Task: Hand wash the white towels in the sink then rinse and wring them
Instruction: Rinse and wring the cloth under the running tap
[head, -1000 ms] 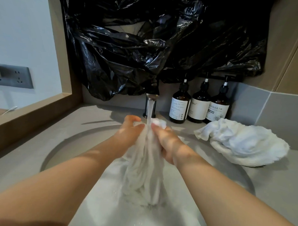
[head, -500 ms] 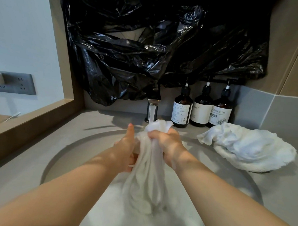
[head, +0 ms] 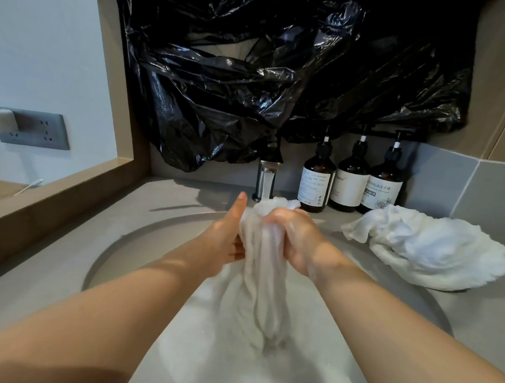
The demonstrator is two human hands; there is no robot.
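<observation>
A wet white towel [head: 260,275] hangs bunched over the round sink [head: 118,246], its lower end trailing into the soapy water. My right hand [head: 297,239] grips the towel near its top, fingers curled round the bunch. My left hand [head: 229,236] holds it from the left side, thumb pointing up and fingers wrapped behind the cloth. The towel's top sits just below the metal tap [head: 265,180]. A second white towel [head: 425,251] lies crumpled on the counter at the sink's right rim.
Three brown pump bottles [head: 353,181] stand behind the sink, right of the tap. A black plastic sheet [head: 279,76] covers the wall above. A wooden ledge [head: 57,191] runs along the left, under a wall socket [head: 34,129].
Both hands with the towel have shifted slightly; my left thumb now points up beside the bunch. The stream seen one second ago under the tap is hidden by the raised towel top.
</observation>
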